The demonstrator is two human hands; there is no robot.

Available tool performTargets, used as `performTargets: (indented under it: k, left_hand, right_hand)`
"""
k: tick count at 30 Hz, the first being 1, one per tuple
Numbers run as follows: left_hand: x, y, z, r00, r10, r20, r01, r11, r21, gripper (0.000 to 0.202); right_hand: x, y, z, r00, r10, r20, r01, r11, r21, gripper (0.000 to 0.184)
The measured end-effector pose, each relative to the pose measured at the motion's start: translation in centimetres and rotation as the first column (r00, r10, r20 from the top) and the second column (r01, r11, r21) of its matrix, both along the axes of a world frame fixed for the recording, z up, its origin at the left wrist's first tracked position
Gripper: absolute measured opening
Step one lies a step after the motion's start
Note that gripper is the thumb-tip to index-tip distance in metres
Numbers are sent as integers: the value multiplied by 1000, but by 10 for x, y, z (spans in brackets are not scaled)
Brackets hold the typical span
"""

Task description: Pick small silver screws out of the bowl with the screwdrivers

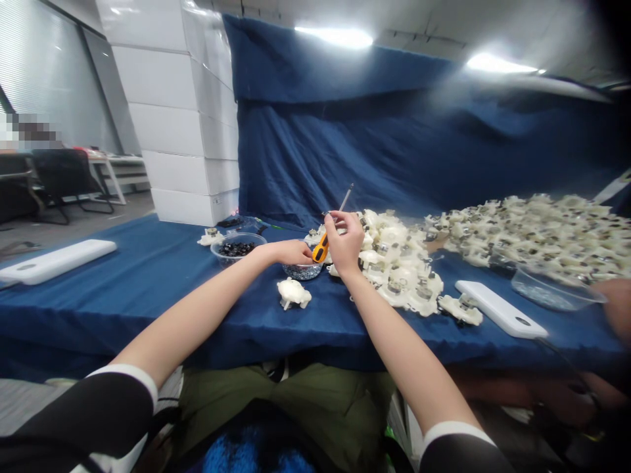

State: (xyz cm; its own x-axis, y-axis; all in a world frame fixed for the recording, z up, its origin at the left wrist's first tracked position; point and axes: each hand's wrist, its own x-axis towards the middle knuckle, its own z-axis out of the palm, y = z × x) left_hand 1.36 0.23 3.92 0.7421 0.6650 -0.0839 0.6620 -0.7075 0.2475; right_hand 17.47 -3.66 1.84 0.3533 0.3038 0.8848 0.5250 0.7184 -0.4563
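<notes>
Head view: right hand [344,243] grips an orange-handled screwdriver [321,248], shaft up; left hand [290,252] curls loosely beside it, contents unclear, above a bowl of small metal parts [302,271], within reach of white plastic parts [399,263] heaped on the counter [148,282].

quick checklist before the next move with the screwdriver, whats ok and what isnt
Screwdriver firmly in right hand: ok, handle gripped, shaft pointing up.
Left hand clear of the handle: cannot tell, the two nearly meet.
Small bowl of metal bits within reach: ok, just beyond the left hand.
White plastic part in hand: not ok, it lies on the blue cloth, untouched.
Right wrist clear of the pile of white parts: cannot tell from this angle.
</notes>
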Motion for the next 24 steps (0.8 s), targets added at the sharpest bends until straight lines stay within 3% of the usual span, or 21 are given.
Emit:
performTargets:
  k: [24]
  left_hand:
    - [0,2,-1,1000,17,-22,-17,1000,-22,42]
  right_hand:
    - [0,0,0,1000,-9,15,9,1000,-6,19]
